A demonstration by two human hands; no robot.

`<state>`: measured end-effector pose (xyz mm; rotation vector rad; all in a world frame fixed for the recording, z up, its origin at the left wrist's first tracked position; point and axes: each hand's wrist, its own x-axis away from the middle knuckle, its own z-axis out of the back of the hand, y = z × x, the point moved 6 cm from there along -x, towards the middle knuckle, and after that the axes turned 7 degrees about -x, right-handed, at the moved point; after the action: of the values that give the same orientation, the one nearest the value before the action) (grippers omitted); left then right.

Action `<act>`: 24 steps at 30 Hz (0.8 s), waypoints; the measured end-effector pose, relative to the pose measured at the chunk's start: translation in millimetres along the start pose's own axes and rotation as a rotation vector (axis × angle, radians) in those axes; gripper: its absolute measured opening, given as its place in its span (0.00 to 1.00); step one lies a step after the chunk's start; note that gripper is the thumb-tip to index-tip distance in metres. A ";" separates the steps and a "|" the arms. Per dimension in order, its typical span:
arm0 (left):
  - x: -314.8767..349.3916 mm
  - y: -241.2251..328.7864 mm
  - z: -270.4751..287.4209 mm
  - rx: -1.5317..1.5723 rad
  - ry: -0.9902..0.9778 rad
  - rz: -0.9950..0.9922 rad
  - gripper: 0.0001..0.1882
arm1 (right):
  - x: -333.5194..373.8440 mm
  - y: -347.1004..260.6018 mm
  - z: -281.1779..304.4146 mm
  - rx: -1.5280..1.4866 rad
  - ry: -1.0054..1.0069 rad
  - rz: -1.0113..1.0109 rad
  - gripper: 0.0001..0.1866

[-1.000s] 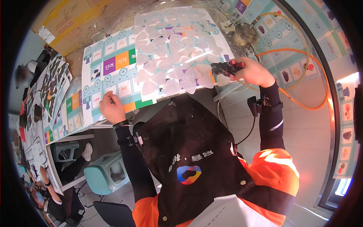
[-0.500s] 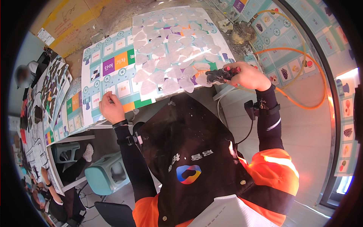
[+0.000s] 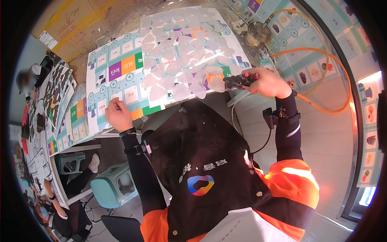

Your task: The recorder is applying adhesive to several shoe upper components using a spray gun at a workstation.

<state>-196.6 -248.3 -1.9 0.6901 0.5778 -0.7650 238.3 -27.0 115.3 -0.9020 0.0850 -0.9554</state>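
My right hand (image 3: 268, 82) is wrapped round a dark, residue-caked spray gun (image 3: 238, 82) with red parts at its rear. The gun points left over the near right corner of a sheet covered with pale, translucent rounded pieces (image 3: 185, 76). My left hand (image 3: 118, 116) rests at the near edge of a printed card sheet (image 3: 101, 86) with coloured blocks and wheel drawings. Its fingers are curled together, and what they may hold cannot be made out. The sheet with the pale pieces lies over the right part of the printed sheets.
An orange hose (image 3: 347, 86) loops to the right of my right hand. Cardboard (image 3: 66, 26) stands at the far left. Below the table's left side is a teal stool (image 3: 107, 189). Other people work at a table on the left, with a stack of cut-out sheets (image 3: 60, 90) nearby.
My right hand has shifted slightly right with the spray gun, showing more of the coloured print beneath. My left hand stays in place.
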 end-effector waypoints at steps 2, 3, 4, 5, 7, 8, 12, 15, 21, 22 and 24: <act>1.2 -1.4 -0.5 -0.004 -0.004 -0.003 0.07 | 0.2 -10.3 0.1 -0.068 -0.026 0.076 0.15; 1.4 -2.1 -1.4 -0.003 -0.007 0.005 0.07 | 1.0 -10.8 1.0 -0.068 -0.026 0.075 0.15; 1.0 -2.6 -1.8 -0.002 -0.008 0.012 0.07 | 1.6 -13.2 6.2 0.000 0.046 0.103 0.15; 1.0 -2.5 -1.9 -0.001 -0.009 0.011 0.07 | 2.8 -15.5 11.3 0.068 0.119 0.132 0.15; 1.0 -1.8 -2.3 -0.006 -0.013 0.008 0.07 | 5.5 -13.1 13.0 0.085 0.105 0.103 0.14; 0.8 -1.5 -2.4 -0.006 -0.012 0.009 0.07 | 6.6 -12.0 13.1 0.102 0.091 0.076 0.14; 1.2 -2.0 0.6 -0.005 -0.005 0.017 0.07 | 13.4 -13.2 6.7 0.088 0.011 -0.018 0.13; 1.9 -4.0 -0.4 0.008 -0.006 0.016 0.07 | 13.1 -17.0 5.7 0.018 0.014 0.076 0.13; 1.3 -4.3 -2.1 0.012 0.011 0.003 0.07 | -0.2 -27.5 -14.1 -0.037 0.002 0.279 0.19; 1.0 -3.8 -1.1 0.019 0.018 0.001 0.06 | -7.5 -27.2 -18.5 0.022 -0.001 0.273 0.20; 1.4 -3.1 0.4 0.017 0.019 0.004 0.06 | -12.8 -32.4 -24.0 0.083 -0.007 0.270 0.22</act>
<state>-198.1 -250.9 -3.7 0.7145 0.5881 -0.7608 198.5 -40.8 118.4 -0.7943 0.1555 -0.6994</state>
